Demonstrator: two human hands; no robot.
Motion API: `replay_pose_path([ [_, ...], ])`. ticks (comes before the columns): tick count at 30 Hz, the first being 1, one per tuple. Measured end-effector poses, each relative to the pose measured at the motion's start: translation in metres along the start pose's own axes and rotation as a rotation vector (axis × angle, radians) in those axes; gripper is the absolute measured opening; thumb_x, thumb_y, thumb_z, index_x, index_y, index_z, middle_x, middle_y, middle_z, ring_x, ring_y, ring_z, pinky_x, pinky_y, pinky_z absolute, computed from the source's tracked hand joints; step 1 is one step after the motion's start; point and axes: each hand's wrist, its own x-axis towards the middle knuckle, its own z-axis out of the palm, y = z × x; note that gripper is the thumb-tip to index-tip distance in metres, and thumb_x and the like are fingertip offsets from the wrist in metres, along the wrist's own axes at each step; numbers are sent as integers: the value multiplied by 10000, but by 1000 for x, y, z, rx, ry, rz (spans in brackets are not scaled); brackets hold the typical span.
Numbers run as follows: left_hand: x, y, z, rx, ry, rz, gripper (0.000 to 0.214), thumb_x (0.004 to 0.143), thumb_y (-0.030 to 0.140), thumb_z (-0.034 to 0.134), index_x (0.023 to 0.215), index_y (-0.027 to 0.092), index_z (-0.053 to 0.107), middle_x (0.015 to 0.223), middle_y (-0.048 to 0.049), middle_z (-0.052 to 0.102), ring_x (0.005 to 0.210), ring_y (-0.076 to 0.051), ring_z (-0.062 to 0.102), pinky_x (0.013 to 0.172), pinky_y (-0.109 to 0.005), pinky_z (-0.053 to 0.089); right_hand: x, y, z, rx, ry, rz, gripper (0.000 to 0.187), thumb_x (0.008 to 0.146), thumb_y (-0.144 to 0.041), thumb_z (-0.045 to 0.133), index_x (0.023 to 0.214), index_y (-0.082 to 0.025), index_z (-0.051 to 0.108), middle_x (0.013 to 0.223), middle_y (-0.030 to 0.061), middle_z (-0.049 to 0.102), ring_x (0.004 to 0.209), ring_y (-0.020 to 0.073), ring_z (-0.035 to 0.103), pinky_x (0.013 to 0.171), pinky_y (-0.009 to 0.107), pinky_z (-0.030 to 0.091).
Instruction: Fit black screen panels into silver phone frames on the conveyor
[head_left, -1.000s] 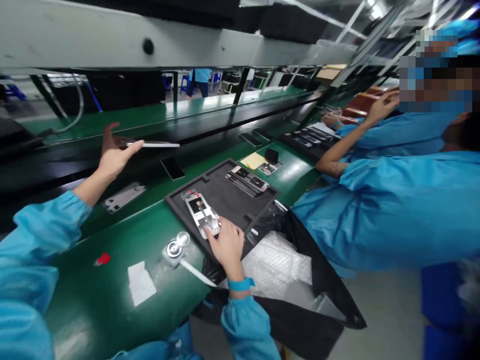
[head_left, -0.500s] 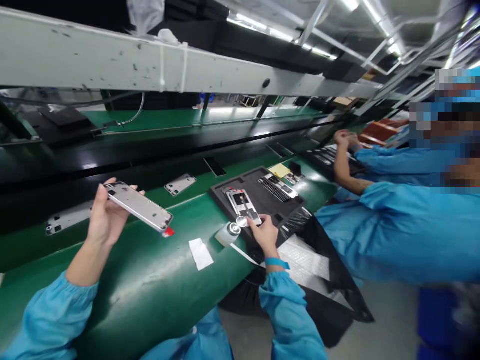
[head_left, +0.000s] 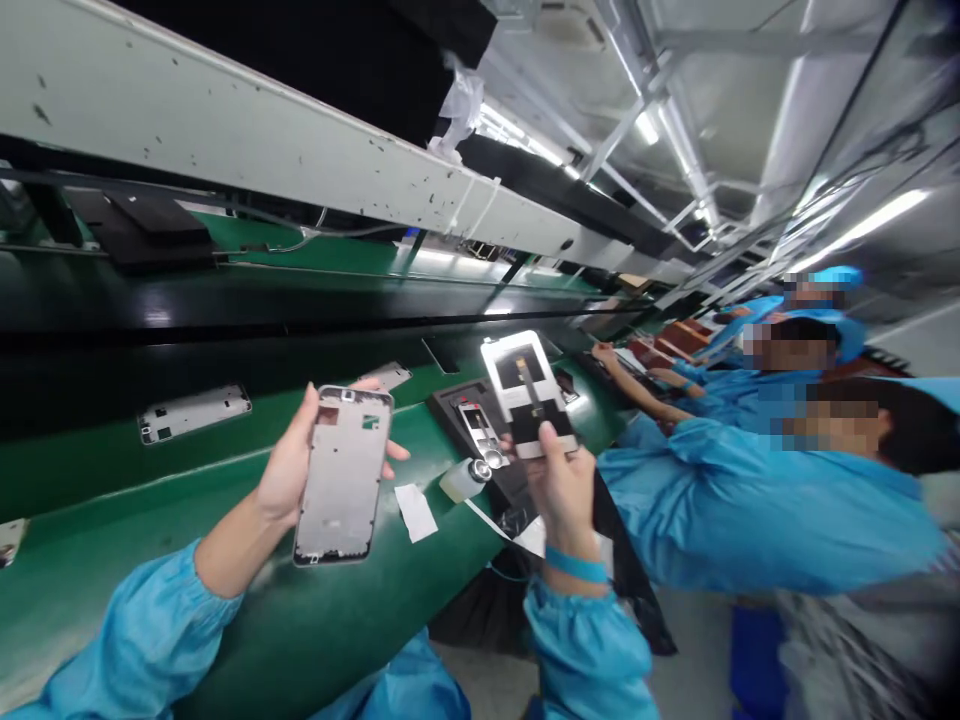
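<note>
Above the green bench

Left hand: fingers half-curled, cradling a phone frame. Right hand: fingers pinching a display panel by its lower end. A slack pinch could drop the panel — perhaps onto the bottle — while the thumb might crease its ribbon cable.

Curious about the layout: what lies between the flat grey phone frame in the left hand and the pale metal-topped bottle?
The head view shows left fingertips, then a white paper on the green tabletop, between frame and bottle.
</note>
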Motion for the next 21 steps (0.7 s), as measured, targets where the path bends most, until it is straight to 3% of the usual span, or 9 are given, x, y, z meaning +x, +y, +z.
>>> replay_pose_path([
  [3, -3, -19, 2, -8, -189, -93, 1007, 995, 835, 496, 1720, 162, 306, 1040, -212, 835, 824, -289, 819, 742, -365, 628, -71, -1, 63, 271, -176, 85, 484, 849, -689, 836, 872, -227, 693, 674, 18, 712, 553, 190, 674, 534, 322, 578],
  [6, -3, -27, -1, 53, -204, -74, 1059, 988, 840, 512, 1755, 160, 243, 1025, -184, 838, 788, -269, 802, 737, -358, 615, -109, 4, 108, 385, -340, 173, 530, 865, -695, 828, 727, -228, 618, 507, -60, 525, 425, 133, 531, 441, 267, 485],
  [8, -3, -25, -5, 194, -168, -18, 1062, 991, 842, 503, 1753, 142, 266, 1004, -172, 835, 787, -270, 792, 736, -359, 607, -108, -1, 118, 363, -323, 99, 466, 917, -678, 787, 874, -223, 698, 636, -26, 648, 511, 145, 612, 512, 280, 553],
  [10, -4, -20, -9, 421, -145, 45, 1016, 1010, 818, 500, 1738, 130, 330, 1001, -170, 828, 827, -269, 784, 777, -364, 601, -93, -14, 117, 272, -275, -87, 464, 999, -668, 689, 1173, -241, 742, 1076, 87, 807, 881, 220, 784, 780, 372, 667],
  [11, -4, -18, -10, 547, -142, 82, 969, 1026, 795, 499, 1723, 133, 378, 1065, -182, 824, 860, -265, 781, 817, -372, 600, -84, -23, 115, 217, -280, -191, 492, 1037, -664, 633, 1296, -256, 722, 1323, 126, 771, 1132, 262, 777, 951, 435, 659],
  [13, -4, -15, -11, 779, -141, 156, 853, 1064, 738, 483, 1702, 173, 443, 1380, -222, 743, 955, -259, 779, 932, -408, 597, -69, -41, 112, 137, -363, -339, 500, 1092, -638, 547, 1396, -270, 696, 1559, 134, 655, 1427, 296, 648, 1176, 514, 554],
  [15, -3, -14, -13, 972, -130, 215, 773, 1096, 691, 444, 1712, 225, 434, 1725, -219, 451, 1145, -295, 758, 1054, -463, 580, -61, -55, 116, 128, -418, -393, 464, 1115, -597, 536, 1399, -268, 699, 1567, 122, 654, 1469, 289, 619, 1247, 528, 499],
  [17, -2, -15, -15, 1137, -116, 253, 754, 1114, 647, 424, 1747, 242, 361, 1852, -175, 167, 1437, -367, 614, 1167, -512, 536, -60, -62, 125, 167, -389, -387, 428, 1113, -571, 567, 1362, -252, 708, 1504, 121, 696, 1426, 278, 653, 1242, 517, 512],
  [21, 0, -17, -18, 1382, -120, 259, 802, 1125, 594, 426, 1789, 199, 211, 1868, -160, 72, 1720, -376, 169, 1356, -570, 328, -64, -63, 144, 247, -252, -340, 352, 1082, -558, 635, 1220, -240, 699, 1324, 111, 759, 1309, 262, 707, 1173, 484, 569],
])
